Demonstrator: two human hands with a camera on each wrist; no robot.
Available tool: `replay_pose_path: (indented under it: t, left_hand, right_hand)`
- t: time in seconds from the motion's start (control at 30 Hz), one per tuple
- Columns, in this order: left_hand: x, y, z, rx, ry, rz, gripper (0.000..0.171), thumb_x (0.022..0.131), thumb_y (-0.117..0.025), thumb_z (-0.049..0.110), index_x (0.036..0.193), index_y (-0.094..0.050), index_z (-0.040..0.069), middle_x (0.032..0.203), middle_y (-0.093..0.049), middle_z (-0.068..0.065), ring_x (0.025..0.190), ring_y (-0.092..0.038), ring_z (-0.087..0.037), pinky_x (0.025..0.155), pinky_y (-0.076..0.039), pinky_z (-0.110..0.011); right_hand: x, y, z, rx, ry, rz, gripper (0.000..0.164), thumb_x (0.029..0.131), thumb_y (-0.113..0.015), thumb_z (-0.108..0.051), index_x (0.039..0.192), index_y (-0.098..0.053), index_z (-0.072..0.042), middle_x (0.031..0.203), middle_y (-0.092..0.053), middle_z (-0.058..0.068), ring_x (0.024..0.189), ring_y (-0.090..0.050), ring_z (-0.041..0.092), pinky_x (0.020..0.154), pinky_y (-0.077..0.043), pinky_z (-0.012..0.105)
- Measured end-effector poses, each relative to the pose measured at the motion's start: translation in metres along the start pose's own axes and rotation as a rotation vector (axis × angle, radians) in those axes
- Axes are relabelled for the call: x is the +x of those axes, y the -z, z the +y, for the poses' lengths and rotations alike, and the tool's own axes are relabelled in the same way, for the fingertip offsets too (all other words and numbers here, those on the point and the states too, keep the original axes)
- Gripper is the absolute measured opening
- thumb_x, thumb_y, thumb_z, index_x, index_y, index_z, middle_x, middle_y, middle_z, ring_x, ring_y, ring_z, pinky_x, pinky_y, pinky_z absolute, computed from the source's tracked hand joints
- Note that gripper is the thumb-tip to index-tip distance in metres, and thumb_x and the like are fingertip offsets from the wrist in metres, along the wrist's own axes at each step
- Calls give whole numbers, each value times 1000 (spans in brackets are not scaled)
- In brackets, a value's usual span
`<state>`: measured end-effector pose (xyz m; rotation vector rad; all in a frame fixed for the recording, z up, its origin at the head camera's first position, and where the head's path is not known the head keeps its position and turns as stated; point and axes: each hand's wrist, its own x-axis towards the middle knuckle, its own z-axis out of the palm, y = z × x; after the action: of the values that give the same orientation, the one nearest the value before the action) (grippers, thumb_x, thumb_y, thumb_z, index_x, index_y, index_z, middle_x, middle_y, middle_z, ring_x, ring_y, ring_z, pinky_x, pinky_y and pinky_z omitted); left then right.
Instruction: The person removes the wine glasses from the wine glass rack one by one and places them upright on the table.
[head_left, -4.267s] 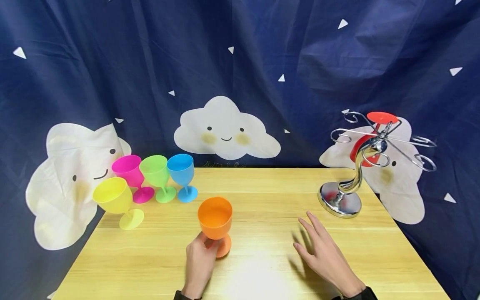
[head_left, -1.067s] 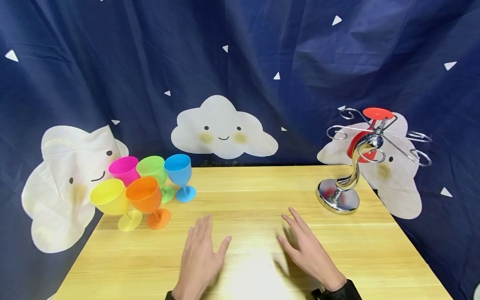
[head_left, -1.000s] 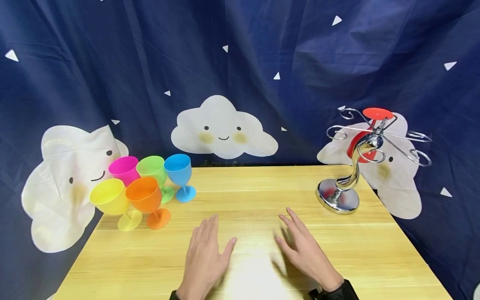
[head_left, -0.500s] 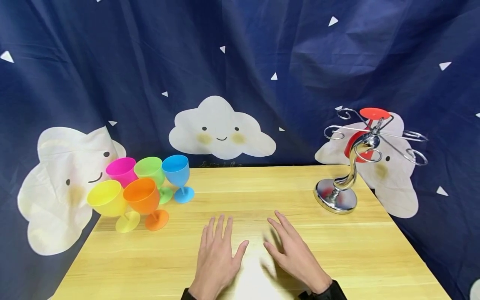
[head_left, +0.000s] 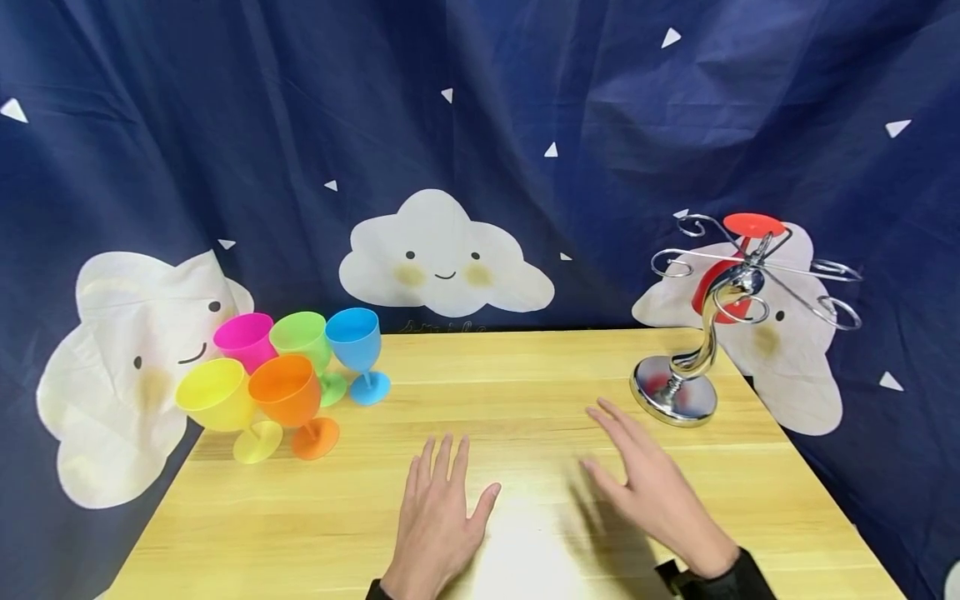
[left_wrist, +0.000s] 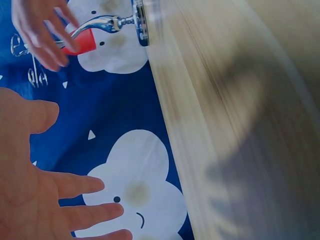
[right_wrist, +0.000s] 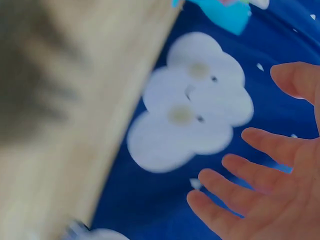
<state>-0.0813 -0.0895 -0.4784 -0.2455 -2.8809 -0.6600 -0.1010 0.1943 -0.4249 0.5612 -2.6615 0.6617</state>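
My left hand (head_left: 441, 525) hovers over the table's front middle with fingers straight and nothing held. My right hand (head_left: 660, 496), also empty with its fingers extended, is farther right, just in front of a chrome cup rack (head_left: 693, 354). A red goblet (head_left: 752, 225) hangs upside down from the rack, foot on top, its bowl partly hidden behind the stem. At the left stand upright goblets: yellow (head_left: 216, 398), orange (head_left: 287, 393), magenta (head_left: 244, 337), green (head_left: 302, 337) and blue (head_left: 354, 340). The yellow and orange ones partly hide the magenta and green.
The wooden table (head_left: 510, 392) ends at a dark blue curtain (head_left: 465, 108) printed with white clouds. Several curled wire arms (head_left: 836, 308) of the rack spread outward above the table's right side.
The orange goblet, earlier in my left hand, now stands beside the yellow one, released. My left hand has shifted right. In the last half second my right hand has moved right toward the rack.
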Motion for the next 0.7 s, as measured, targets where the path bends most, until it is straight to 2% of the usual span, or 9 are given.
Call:
replay_pose_path:
  t: [0.07,0.2,0.27,0.37,0.5,0.53,0.6,0.63,0.7]
  left_hand:
    - [-1,0,-1,-9,5,0,75,108,-55,57,161,-48,4,167,-46,-23,158,-37,-47,129,-31,-66]
    - [-1,1,-5,-28,15,-5,75,110,-51,58,161,-47,4,167,-45,-23,158,-37,-47,129,-31,-67]
    - [-1,1,-6,-32,18,-4,75,110,-49,58,161,-47,4,167,-45,-23,158,-37,-47,129,-31,-67]
    - [-1,2,-6,-30,21,0,76,111,-47,60,162,-47,4,167,-46,-23,158,-37,-47,129,-31,-66]
    - [-3,3,-5,-28,20,-5,76,110,-48,60,161,-48,4,166,-47,-22,158,-38,-46,130,-31,-65]
    - [-3,3,-4,-29,19,-6,75,110,-49,59,161,-48,4,166,-48,-21,157,-38,-46,130,-31,-65]
    - [-4,2,-4,-33,20,-10,74,110,-50,59,161,-49,4,165,-49,-21,157,-39,-47,130,-31,-65]
    - [-5,1,-3,-36,21,-12,74,110,-51,58,161,-49,5,165,-50,-21,157,-39,-47,130,-31,-64]
    - [-6,0,-3,-44,22,-8,73,109,-51,58,160,-50,5,164,-51,-21,157,-39,-47,130,-31,-64]
  right_hand:
    - [4,20,4,-44,49,52,64,95,-83,-22,152,-58,-5,153,-61,19,137,-61,41,107,-54,64]
    - [13,67,10,-129,127,156,63,89,-85,-16,147,-62,-9,138,-71,13,124,-68,33,104,-54,39]
    - [17,92,10,-152,143,198,60,90,-85,-17,146,-64,-10,132,-74,11,118,-69,30,106,-49,21]
    - [27,129,12,-206,155,248,55,94,-81,-21,145,-66,-11,130,-75,14,116,-68,33,107,-38,8]
    - [47,172,17,-270,135,307,51,103,-72,-31,145,-64,-5,131,-70,26,118,-63,46,122,-39,19]
    - [54,181,22,-264,141,329,54,106,-68,-39,144,-65,-1,130,-69,31,115,-62,48,125,-32,15]
    - [70,197,32,-255,148,369,63,108,-61,-48,141,-63,5,124,-67,37,112,-59,53,126,-32,19]
    - [79,205,40,-248,165,392,69,109,-56,-53,140,-63,8,123,-66,39,111,-57,55,125,-23,10]
    - [99,218,57,-241,175,416,72,109,-53,-54,137,-62,12,119,-63,43,107,-55,56,119,-21,6]
